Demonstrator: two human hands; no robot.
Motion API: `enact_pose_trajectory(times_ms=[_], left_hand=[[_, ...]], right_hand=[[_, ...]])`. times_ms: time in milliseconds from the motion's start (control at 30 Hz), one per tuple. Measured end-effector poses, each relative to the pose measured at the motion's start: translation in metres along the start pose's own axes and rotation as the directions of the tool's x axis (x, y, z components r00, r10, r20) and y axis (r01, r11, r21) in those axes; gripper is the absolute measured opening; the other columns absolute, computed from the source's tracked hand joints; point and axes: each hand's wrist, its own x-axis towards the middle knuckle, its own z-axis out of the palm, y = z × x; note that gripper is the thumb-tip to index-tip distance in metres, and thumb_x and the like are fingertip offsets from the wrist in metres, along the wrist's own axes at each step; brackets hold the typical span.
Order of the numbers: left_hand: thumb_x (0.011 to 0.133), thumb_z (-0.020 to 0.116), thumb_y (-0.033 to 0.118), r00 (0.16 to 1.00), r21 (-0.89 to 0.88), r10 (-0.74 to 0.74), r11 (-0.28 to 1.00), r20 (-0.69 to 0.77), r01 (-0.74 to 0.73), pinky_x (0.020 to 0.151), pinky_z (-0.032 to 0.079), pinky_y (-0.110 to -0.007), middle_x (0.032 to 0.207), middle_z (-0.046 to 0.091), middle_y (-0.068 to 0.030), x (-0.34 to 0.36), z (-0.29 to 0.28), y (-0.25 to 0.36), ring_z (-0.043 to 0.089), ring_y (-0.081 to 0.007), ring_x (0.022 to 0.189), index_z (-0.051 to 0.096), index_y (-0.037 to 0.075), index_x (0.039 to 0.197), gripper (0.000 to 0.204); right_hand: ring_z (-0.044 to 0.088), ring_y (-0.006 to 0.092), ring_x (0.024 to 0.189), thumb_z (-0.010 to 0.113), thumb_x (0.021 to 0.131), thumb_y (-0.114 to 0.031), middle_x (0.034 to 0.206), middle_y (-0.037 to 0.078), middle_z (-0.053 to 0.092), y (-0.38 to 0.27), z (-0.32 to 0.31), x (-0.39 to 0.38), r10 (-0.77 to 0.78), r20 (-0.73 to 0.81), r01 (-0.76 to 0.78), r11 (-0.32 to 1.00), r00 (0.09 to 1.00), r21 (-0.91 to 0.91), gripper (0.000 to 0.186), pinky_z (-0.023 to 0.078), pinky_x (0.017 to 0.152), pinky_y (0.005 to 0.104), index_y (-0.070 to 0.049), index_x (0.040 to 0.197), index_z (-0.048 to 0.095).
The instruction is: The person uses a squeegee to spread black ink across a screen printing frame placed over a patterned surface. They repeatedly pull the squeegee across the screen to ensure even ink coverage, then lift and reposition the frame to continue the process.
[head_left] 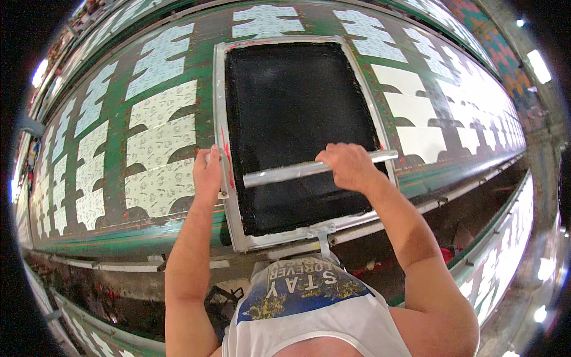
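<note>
A screen printing frame (219, 89) with pale metal sides lies across the green table, its mesh (297, 101) covered in black. My left hand (207, 174) is closed around the handle on the frame's left side. Across the lower part of the mesh lies a long silvery squeegee (279, 175), slightly tilted up to the right. My right hand (348, 166) grips this bar right of its middle, fingers wrapped over the top. The squeegee's lower edge and whatever lies beneath the screen are hidden.
Printed cream fabric pieces (160, 149) lie left of the frame, plain white pieces (416, 113) right, and pale blue printed ones (267, 21) along the far side. A metal rail (425, 205) follows the near edge of the long table (119, 238). Another table with white pieces stands at lower right.
</note>
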Motion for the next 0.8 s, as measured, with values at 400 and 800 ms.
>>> enact_pose_trajectory(times_ms=[400,800], left_hand=[[0.111,0.062,0.046,0.999,-0.018,0.046,0.999,0.018,-0.046,0.098,0.053,-0.046,0.111,0.075,-0.0239,0.003,0.0,-0.008,0.071,-0.0356,0.106,0.07,-0.003,0.115,0.05],[0.11,0.061,0.049,0.995,0.234,0.1,0.968,-0.012,-0.094,0.097,0.051,-0.05,0.109,0.074,-0.026,0.014,0.001,-0.014,0.07,-0.0397,0.105,0.071,-0.005,0.114,0.055]], right_hand=[[0.065,0.0304,0.12,0.074,0.08,0.004,0.124,0.007,0.068,-0.078,0.022,-0.128,-0.003,0.007,0.003,1.0,1.0,0.01,0.054,0.051,0.103,0.047,-0.011,0.132,0.07],[0.061,0.0336,0.136,0.086,0.084,-0.018,0.145,0.012,0.066,-0.007,0.043,-0.18,-0.183,-0.168,0.237,0.884,0.969,0.403,0.059,0.047,0.118,0.0515,-0.013,0.14,0.069]])
